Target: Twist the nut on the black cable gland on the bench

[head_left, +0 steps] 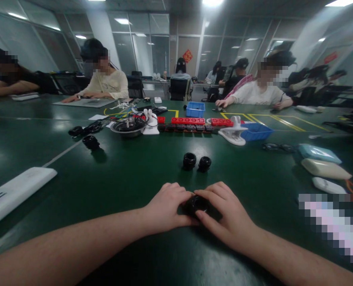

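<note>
While the frame edge cuts off a white bar point(15, 192) at lower left, bottom centre has left hand point(167, 207) and right hand point(227, 217) both closed around one black round part point(198, 203) on the green surface point(119, 178); fingers hide most of it, details unreadable.

Four black fittings point(189, 161); two blue bins point(195, 109); one metal bowl point(114, 128).

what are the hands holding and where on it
A small black round part, held by its sides: left hand on its left side, right hand on its right.
</note>
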Motion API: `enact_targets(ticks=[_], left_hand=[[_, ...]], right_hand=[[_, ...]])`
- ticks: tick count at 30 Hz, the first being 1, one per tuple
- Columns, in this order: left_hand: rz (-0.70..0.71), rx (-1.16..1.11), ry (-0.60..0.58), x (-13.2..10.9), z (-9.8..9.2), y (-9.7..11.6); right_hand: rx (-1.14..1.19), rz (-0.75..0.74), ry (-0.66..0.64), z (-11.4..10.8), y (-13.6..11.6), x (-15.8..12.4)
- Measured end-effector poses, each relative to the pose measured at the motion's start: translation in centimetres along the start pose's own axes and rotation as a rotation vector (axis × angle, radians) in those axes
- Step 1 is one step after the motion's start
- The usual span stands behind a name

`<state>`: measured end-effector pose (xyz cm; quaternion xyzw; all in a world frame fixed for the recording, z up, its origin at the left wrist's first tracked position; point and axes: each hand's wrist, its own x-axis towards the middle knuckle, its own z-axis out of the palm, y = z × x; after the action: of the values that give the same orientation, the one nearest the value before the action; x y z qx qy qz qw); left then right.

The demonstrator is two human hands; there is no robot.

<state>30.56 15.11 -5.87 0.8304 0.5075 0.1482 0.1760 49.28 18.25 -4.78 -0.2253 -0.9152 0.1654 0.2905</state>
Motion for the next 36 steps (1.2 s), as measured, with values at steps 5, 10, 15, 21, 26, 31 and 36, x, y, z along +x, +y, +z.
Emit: enact_targets(ticks=[5, 10, 15, 21, 26, 31, 36], left_hand=[[-0.015, -0.004, 0.024, 0.06, 0.24, -0.13], [-0.001, -0.018, 0.022, 0.11, 0.4, -0.11], [-0.004, -0.006, 0.02, 0.1, 0.34, -0.12], [-0.012, -0.021, 0.022, 0.16, 0.38, -0.08], [-0.007, -0.015, 0.022, 0.12, 0.48, -0.17], [-0.013, -0.022, 0.025, 0.12, 0.51, -0.25], [-0.02, -0.033, 0.016, 0.23, 0.32, -0.01]], right_hand=[[-0.014, -0.005, -0.051, -0.24, -0.35, -0.02], [-0.022, 0.014, -0.081, -0.5, -0.43, 0.11], [-0.047, 0.026, -0.096, -0.6, -0.59, 0.08], [-0.043, 0.051, -0.115, -0.55, -0.67, -0.08], [-0.029, 0.029, -0.117, -0.59, -0.45, 0.04], [-0.015, -0.018, -0.12, -0.67, -0.08, 0.25], [0.013, -0.009, -0.135, -0.69, 0.04, 0.09]])
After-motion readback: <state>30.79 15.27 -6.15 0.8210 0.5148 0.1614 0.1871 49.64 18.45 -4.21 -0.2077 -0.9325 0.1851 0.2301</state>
